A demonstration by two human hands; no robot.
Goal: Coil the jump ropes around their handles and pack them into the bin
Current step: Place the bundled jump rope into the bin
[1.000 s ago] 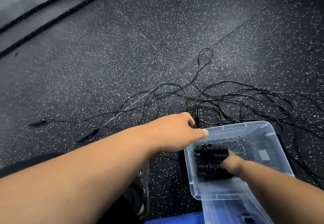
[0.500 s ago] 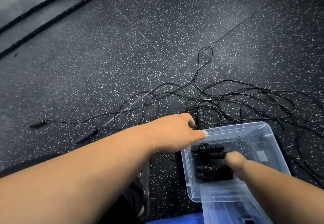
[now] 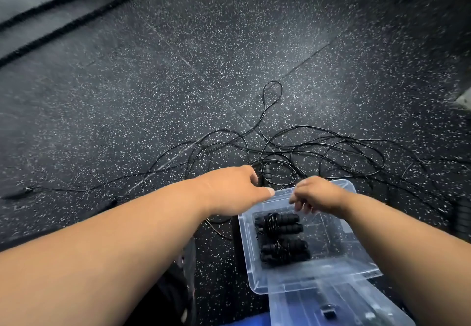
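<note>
Jump ropes (image 3: 280, 223): two coiled bundles lie in your bin (image 3: 244, 244); a tangle (image 3: 318, 152) remains on the floor. Your left hand (image 3: 229, 190) and right hand (image 3: 316, 194) hold nothing, grip loosely curled.

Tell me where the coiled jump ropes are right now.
Two coiled jump ropes lie side by side in the clear bin's left half, lower right of the head view, below the right hand.

No readable text is being shown anywhere here, honestly. Nothing legible is being displayed on the clear bin (image 3: 246, 246), and no labels or numbers are being picked up on the speckled floor (image 3: 127, 101) either.
</note>
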